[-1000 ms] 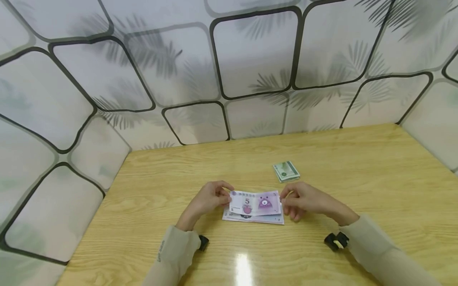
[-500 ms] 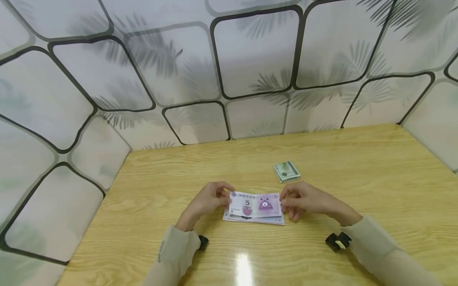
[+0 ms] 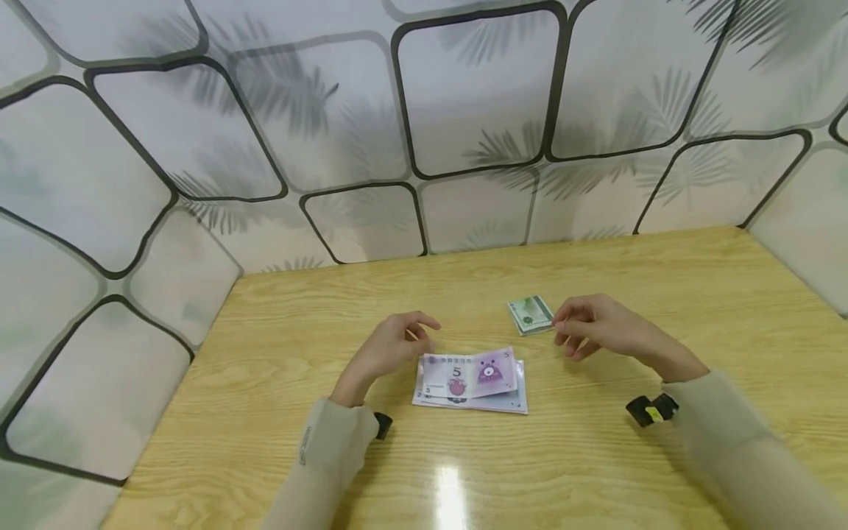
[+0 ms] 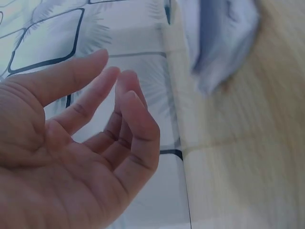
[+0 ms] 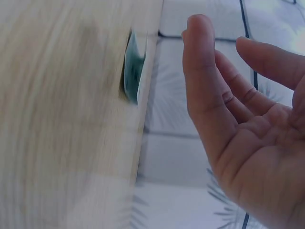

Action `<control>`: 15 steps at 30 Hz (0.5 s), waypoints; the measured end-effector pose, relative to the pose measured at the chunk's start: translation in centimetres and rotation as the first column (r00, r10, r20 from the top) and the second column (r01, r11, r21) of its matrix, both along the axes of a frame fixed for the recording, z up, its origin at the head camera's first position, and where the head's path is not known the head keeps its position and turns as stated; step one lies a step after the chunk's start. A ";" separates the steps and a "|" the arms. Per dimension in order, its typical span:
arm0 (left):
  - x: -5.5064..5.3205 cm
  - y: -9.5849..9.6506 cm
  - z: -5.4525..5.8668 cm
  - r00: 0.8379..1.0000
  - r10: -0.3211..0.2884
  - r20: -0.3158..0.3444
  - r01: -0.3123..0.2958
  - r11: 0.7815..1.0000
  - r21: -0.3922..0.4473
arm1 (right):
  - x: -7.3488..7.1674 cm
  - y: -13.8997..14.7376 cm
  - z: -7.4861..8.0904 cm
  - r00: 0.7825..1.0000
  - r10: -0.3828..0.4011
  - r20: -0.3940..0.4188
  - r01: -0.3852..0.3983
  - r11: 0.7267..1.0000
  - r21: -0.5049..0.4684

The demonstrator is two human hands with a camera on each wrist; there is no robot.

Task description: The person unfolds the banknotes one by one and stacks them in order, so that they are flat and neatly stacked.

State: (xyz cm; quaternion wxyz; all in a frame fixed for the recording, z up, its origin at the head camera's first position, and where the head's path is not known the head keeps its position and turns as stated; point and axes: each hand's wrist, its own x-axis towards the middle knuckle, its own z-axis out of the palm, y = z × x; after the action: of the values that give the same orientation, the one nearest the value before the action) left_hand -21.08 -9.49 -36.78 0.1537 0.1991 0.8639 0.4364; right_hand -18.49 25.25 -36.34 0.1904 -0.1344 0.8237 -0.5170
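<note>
A purple banknote (image 3: 469, 374) marked 5 lies on top of a larger bluish banknote (image 3: 510, 400) in the middle of the table. My left hand (image 3: 391, 344) hovers at the purple note's upper left corner; its fingers are loosely bent and hold nothing in the left wrist view, where the notes (image 4: 224, 43) appear blurred. Farther back lies a folded green banknote (image 3: 530, 314). My right hand (image 3: 606, 324) is just right of it, fingertips near its edge in the head view. In the right wrist view, the relaxed fingers grip nothing, and the green note (image 5: 134, 71) stands apart from them.
The wooden table (image 3: 298, 316) meets a patterned fabric wall (image 3: 470, 96) at the back and left side. Black straps with small devices (image 3: 652, 411) sit at both wrists. A bright light reflection lies on the table's front part.
Both hands have let go of the purple note, which now rests on the bluish one. My right hand has moved right and back towards the green note; the left has risen slightly.
</note>
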 end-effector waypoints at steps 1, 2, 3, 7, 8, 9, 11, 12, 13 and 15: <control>-0.1 0.2 0.1 1.000 -0.006 0.007 0.006 1.000 0.011 | -0.1 0.2 0.0 1.000 -0.011 -0.003 0.011 1.000 0.001; -0.3 0.4 0.2 1.000 -0.013 0.014 0.013 1.000 0.023 | -0.3 0.5 0.0 1.000 -0.021 -0.008 0.021 1.000 0.005; -0.4 0.6 0.3 1.000 -0.020 0.020 0.019 0.999 0.035 | -0.4 0.7 0.0 1.000 -0.027 -0.012 0.028 1.000 0.009; -0.9 1.5 0.7 0.998 -0.032 0.056 0.028 0.997 0.077 | -0.9 1.2 0.0 0.999 -0.043 -0.022 0.043 0.999 0.023; -1.0 1.8 0.7 0.997 -0.034 0.065 0.028 0.996 0.086 | -1.0 1.3 -0.1 0.999 -0.045 -0.025 0.046 0.999 0.029; -1.1 2.1 0.9 0.997 -0.035 0.072 0.028 0.995 0.091 | -1.1 1.4 -0.1 0.998 -0.048 -0.030 0.049 0.998 0.036; -1.4 2.5 1.0 0.995 -0.038 0.088 0.028 0.994 0.102 | -1.3 1.5 -0.1 0.998 -0.050 -0.042 0.052 0.997 0.054; -1.5 2.7 1.0 0.995 -0.039 0.094 0.029 0.994 0.106 | -1.4 1.6 -0.1 0.998 -0.051 -0.047 0.054 0.996 0.065; -1.7 2.9 1.1 0.994 -0.043 0.097 0.033 0.993 0.111 | -1.5 1.7 -0.1 0.997 -0.052 -0.051 0.055 0.996 0.071; -1.9 3.3 1.3 0.994 -0.054 0.097 0.042 0.992 0.116 | -1.5 1.8 -0.1 0.997 -0.055 -0.058 0.060 0.994 0.088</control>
State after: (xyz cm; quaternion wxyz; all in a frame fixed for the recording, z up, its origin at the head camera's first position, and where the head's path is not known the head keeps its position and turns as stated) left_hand -22.94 -6.15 -35.53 0.1955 0.2063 0.8239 0.4903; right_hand -20.00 27.01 -36.40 0.1584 -0.1161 0.8544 -0.4810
